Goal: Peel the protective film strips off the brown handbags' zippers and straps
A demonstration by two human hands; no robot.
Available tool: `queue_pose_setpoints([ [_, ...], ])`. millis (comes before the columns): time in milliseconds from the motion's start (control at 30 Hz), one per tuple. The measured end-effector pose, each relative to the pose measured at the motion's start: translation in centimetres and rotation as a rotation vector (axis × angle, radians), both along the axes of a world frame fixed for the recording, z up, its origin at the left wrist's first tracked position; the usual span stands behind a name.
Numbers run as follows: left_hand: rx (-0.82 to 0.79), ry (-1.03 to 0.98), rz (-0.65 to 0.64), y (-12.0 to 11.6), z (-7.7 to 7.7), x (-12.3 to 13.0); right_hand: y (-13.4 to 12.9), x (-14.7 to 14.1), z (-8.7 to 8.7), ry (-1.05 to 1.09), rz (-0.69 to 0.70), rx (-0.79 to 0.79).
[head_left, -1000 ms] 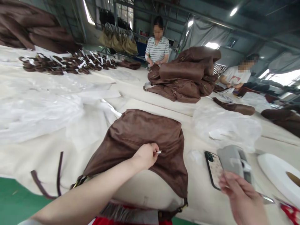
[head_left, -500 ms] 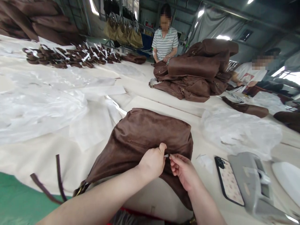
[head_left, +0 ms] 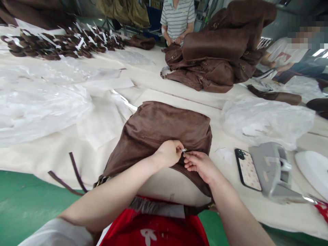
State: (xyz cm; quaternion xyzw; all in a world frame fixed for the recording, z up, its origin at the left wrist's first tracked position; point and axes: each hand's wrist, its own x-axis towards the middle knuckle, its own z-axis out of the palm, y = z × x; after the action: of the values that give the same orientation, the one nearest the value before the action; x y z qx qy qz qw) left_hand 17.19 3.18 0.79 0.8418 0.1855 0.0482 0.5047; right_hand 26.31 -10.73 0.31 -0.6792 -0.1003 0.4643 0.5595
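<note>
A brown leather handbag lies on the pale-covered table in front of me, its zipped pocket facing up. My left hand rests over the pocket line, with thumb and fingers pinched on a small silvery piece that may be a zipper pull. Close beside it, my right hand has its fingertips pressed together just below that piece. What the right fingertips hold is too small to make out. Two loose dark straps stick out past the bag's left end.
A phone and a grey tape dispenser lie to the right, near crumpled clear plastic. More plastic sheeting covers the left side. Brown bags are piled ahead, with a person in a striped shirt behind them.
My view has tipped downward, showing my red apron. The left fingers have curled further round the silvery piece, while both hands stay close together over the bag.
</note>
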Motion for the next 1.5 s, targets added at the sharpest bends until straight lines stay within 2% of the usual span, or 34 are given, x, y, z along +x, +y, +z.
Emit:
queue_pose_setpoints([
  [133,-0.504,0.105,0.049,-0.5,0.3,0.2,-0.2,-0.3,-0.2,-0.046,0.047,-0.004],
  [233,-0.606,0.055,0.116,-1.4,1.0,-0.1,0.1,-0.6,-0.4,-0.058,0.019,0.039],
  [400,-0.470,-0.055,0.127,-2.2,1.6,-0.8,0.8,-1.1,-0.9,-0.069,-0.095,0.081],
  [533,-0.195,-0.106,0.065,-2.1,1.0,-1.1,1.1,-1.6,-0.5,-0.023,-0.202,0.165],
  [633,0.015,-0.161,0.066,-2.2,0.8,-1.3,1.1,-2.0,0.0,0.056,-0.216,0.249],
  [733,0.133,-0.201,0.087,-2.5,1.0,-1.6,0.9,-2.2,0.0,0.262,-0.286,0.370],
  [833,0.173,-0.228,0.087,-2.9,1.3,-1.8,0.8,-2.2,-0.4,0.528,-0.353,0.502],
  [967,0.240,-0.162,0.153,-2.9,1.2,-1.8,0.7,-2.1,-0.7,0.669,-0.331,0.546],
  [1133,0.362,-0.143,0.103,-2.5,1.1,-1.8,0.5,-2.0,-0.9,0.620,-0.314,0.509],
  [1267,0.459,-0.183,0.133,-2.4,1.3,-1.9,0.5,-2.3,-1.1,0.471,-0.343,0.421],
  [1500,0.418,-0.235,0.087,-1.7,1.3,-1.8,0.9,-2.6,-0.8,0.334,-0.294,0.367],
])
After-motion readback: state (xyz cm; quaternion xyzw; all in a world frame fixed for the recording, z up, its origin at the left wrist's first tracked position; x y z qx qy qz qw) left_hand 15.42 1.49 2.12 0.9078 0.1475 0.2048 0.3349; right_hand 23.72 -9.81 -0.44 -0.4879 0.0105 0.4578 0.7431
